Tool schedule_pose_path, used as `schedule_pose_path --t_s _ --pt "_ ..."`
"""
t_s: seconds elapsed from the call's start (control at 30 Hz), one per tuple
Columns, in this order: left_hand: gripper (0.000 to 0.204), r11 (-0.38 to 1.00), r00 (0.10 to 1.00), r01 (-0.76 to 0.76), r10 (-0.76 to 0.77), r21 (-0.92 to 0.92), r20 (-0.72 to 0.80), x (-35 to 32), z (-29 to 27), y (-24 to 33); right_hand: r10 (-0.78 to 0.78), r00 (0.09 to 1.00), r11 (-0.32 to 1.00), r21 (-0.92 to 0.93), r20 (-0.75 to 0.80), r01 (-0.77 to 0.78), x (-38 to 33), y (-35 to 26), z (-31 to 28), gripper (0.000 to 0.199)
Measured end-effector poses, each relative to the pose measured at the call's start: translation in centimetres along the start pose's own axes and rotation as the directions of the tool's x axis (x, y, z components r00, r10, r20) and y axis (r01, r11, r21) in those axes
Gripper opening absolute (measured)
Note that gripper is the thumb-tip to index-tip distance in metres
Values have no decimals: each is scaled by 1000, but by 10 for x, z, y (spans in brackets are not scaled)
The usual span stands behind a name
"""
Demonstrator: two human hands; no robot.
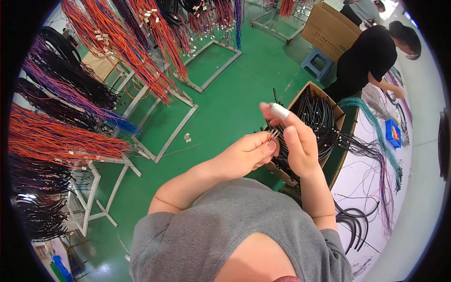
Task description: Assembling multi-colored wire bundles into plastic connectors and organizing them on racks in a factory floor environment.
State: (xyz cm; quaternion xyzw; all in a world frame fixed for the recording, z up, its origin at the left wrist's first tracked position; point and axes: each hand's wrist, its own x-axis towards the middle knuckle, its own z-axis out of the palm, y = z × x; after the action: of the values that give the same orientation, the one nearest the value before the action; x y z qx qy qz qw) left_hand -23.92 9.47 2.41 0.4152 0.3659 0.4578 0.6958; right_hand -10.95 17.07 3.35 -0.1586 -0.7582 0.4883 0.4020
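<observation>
My left hand (251,154) is closed in front of my chest, with thumb and fingers pinched together. Thin wire ends (274,135) with small shiny tips stick out of its grip; the rest of them is hidden by the fingers. Just to the right, my right hand (300,145) is raised with its fingers stretched and apart. A white finger cover (280,111) sits on one of its fingers. Nothing shows in this hand, which is close to the wire ends. Behind both hands, black cables (315,110) fill an open cardboard box (340,115).
Metal racks (174,136) hung with orange wire bundles (70,136) stand on the left. Along the right runs a white table (352,188) with loose wires and a blue bin (392,133). Farther back are a co-worker in black (369,56), a blue stool (317,63) and a large carton (329,33).
</observation>
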Motion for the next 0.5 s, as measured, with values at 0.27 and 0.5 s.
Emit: schedule_pose_path --t_s 0.27,0.5 --pt "21 1000 998 -5 5 -8 -60 -2 -2 -12 9 986 999 50 169 -18 -13 10 11 23" --pt "13 903 955 91 -199 -420 -220 8 3 -30 469 883 779 473 -2 -412 -44 29 15 28"
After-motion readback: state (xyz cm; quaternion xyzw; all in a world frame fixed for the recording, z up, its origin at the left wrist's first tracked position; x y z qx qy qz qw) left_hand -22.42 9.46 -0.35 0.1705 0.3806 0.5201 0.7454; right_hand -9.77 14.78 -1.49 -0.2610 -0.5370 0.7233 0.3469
